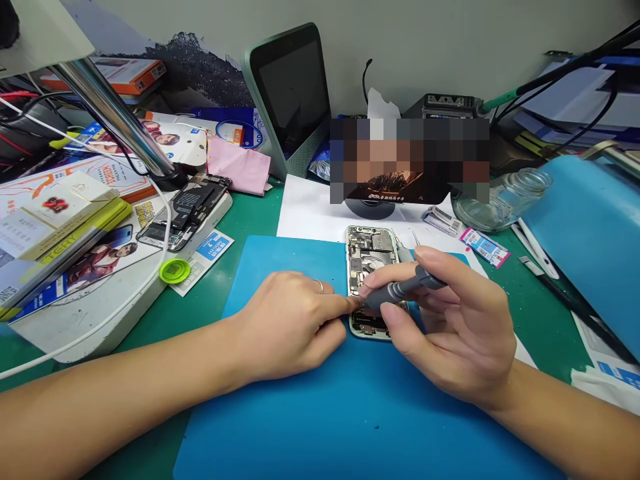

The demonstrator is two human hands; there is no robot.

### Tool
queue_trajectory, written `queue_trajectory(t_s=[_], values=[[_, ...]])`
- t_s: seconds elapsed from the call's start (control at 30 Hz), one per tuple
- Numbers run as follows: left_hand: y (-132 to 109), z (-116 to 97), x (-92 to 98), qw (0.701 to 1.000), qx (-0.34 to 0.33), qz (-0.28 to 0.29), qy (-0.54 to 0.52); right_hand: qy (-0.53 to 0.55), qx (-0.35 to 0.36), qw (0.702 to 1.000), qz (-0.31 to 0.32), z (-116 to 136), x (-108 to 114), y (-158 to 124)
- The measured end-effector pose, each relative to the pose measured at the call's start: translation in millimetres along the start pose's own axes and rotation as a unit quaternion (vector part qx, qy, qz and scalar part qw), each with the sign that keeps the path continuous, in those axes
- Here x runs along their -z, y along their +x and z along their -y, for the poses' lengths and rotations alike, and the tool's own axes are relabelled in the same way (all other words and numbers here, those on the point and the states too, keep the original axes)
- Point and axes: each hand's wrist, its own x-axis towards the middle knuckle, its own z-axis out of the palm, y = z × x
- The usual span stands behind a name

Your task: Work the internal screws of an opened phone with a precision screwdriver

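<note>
An opened phone (pixel 369 253) lies on a blue work mat (pixel 310 413), its circuit boards and inner parts bare. My right hand (pixel 450 327) is closed round a grey screwdriver (pixel 405 289), whose tip points left onto the phone's lower left part. My left hand (pixel 293 323) rests on the mat beside the phone, a ring on one finger. Its fingers are curled, and the fingertips press against the phone's left edge right by the screwdriver tip.
A second opened phone (pixel 187 210) lies on a white box at the left, near a green round cap (pixel 175 271). Behind the mat stand a tablet (pixel 293 93), a glass jar (pixel 505 197) and small packets (pixel 484 245). A blue tray (pixel 590 227) stands at the right.
</note>
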Motion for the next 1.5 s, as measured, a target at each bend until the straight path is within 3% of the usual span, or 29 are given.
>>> queue_trajectory(t_s=[0.2, 0.53, 0.87, 1.03, 1.17, 1.5], values=[[0, 1, -0.7, 1.0, -0.004, -0.005, 0.002, 0.009, -0.007, 1.0, 0.001, 1, 2, 0], [-1, -3, -2.9, 0.998, -0.003, -0.058, -0.037, 0.056, -0.038, 0.996, -0.051, 3, 0, 5], [-2, 2, -7.0, 0.996, -0.032, -0.081, -0.002, 0.035, -0.018, 0.998, -0.041, 7, 4, 6], [-1, -2, -5.4, 0.996, 0.019, -0.09, -0.001, 0.036, -0.019, 0.998, -0.057, 7, 2, 7], [2, -3, -2.5, 0.992, 0.074, -0.06, 0.081, 0.03, -0.005, 0.998, -0.058, 6, 2, 6], [8, 5, 5.8, 0.978, 0.124, -0.026, 0.164, 0.043, -0.01, 0.998, -0.045, 6, 2, 5]])
